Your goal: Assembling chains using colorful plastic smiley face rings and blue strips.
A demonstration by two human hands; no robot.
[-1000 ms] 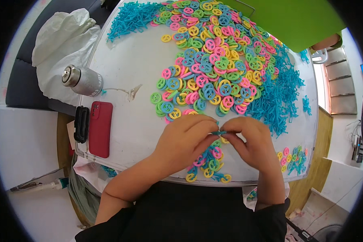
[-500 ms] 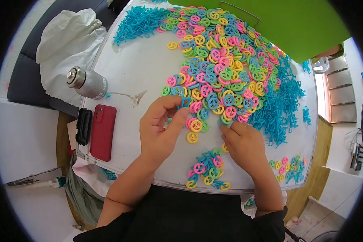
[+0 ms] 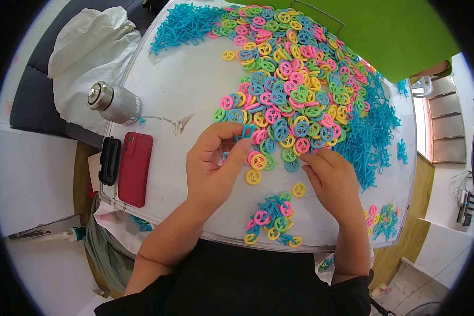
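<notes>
My left hand (image 3: pixel 214 166) is closed in a pinch on a small blue plastic frame piece (image 3: pixel 248 130), held above the near-left edge of a heap of small spoked plastic wheels (image 3: pixel 284 100) in pink, yellow, green and blue. My right hand (image 3: pixel 331 181) is at the heap's near edge, its fingers curled and thumb and forefinger slightly apart, with nothing visible between them. A blue wheel (image 3: pixel 292 166) lies just left of its thumb. A loose yellow wheel (image 3: pixel 298 190) lies beside the hand. Nearer me is a small cluster of blue pieces with wheels (image 3: pixel 273 218).
Blue plastic pieces are heaped at far left (image 3: pixel 187 23) and right (image 3: pixel 371 137). A smaller mixed group (image 3: pixel 387 221) sits near the right corner. At left stand a metal flask (image 3: pixel 116 102), a red phone (image 3: pixel 135 169) and a black case (image 3: pixel 109 160). A green panel (image 3: pixel 395 37) borders the far side.
My right hand has shifted right, uncovering the blue wheel and the loose yellow wheel. My left hand keeps the blue frame piece, almost unmoved. The view has shifted slightly.
</notes>
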